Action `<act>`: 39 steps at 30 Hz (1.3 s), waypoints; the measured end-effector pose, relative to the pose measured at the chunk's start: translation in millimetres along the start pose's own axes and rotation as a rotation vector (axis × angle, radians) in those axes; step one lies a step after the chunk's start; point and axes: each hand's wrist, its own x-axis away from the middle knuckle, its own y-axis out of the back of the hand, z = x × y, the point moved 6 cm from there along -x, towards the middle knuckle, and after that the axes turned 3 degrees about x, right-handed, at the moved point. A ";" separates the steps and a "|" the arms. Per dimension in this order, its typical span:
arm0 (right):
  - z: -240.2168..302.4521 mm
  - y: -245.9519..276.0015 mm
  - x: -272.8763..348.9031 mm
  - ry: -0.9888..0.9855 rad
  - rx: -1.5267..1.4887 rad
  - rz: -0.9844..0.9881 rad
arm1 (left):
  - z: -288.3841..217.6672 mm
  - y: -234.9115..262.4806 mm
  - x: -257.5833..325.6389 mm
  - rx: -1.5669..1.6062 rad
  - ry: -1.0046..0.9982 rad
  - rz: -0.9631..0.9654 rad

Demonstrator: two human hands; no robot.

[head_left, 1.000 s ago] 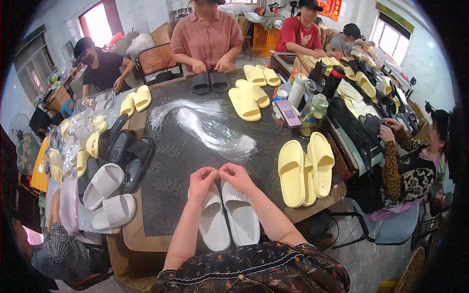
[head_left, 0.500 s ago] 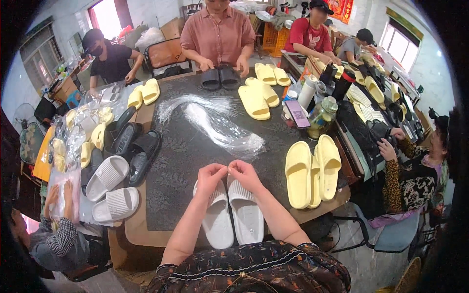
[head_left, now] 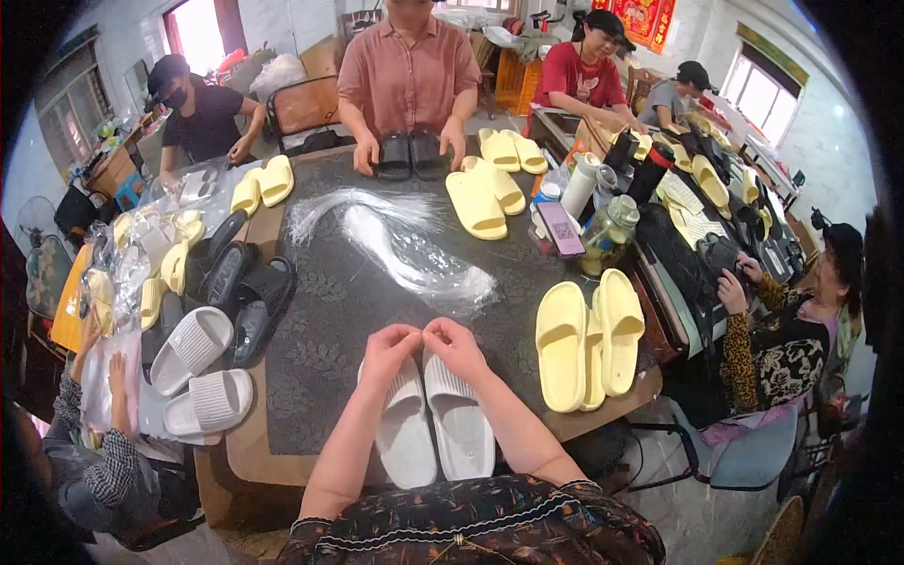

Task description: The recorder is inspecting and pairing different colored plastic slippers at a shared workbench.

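A pair of light grey slippers lies at the table's near edge, the left slipper [head_left: 407, 441] and the right slipper [head_left: 465, 441] side by side with toes pointing away from me. Above their straps my left hand [head_left: 390, 354] and my right hand [head_left: 455, 350] meet with fingertips pinched close together. Both hands are closed; anything between the fingertips is too small to make out. Beyond them a bundle of thin clear plastic strands [head_left: 377, 250] spreads over the dark patterned table mat [head_left: 315, 386].
Yellow slippers [head_left: 562, 348] stand to my right; more grey slippers [head_left: 209, 402] and black slippers [head_left: 259, 315] lie left. A phone [head_left: 562, 229], a glass jar [head_left: 612, 226] and bottles crowd the right edge. Co-workers sit around; one opposite handles black slippers [head_left: 411, 155].
The whole view has shifted slightly. My hands stay pinched together over the grey slippers. Opposite, the co-worker's hands now sit at both sides of the black slippers; a left co-worker's hand has reached farther forward.
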 end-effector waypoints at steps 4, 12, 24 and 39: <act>6.8 3.0 3.1 0.025 -0.005 0.002 | 1.1 0.4 0.8 -0.038 -0.017 -0.011; 0.2 3.8 0.9 0.036 -0.045 0.025 | -19.5 -0.6 14.2 -0.018 0.015 -0.149; -2.1 2.8 1.9 0.044 -0.036 0.016 | -2.6 -0.7 6.3 -0.105 -0.025 -0.048; 8.2 1.5 5.7 0.037 -0.093 0.093 | -6.3 -3.5 6.4 -0.041 0.153 0.051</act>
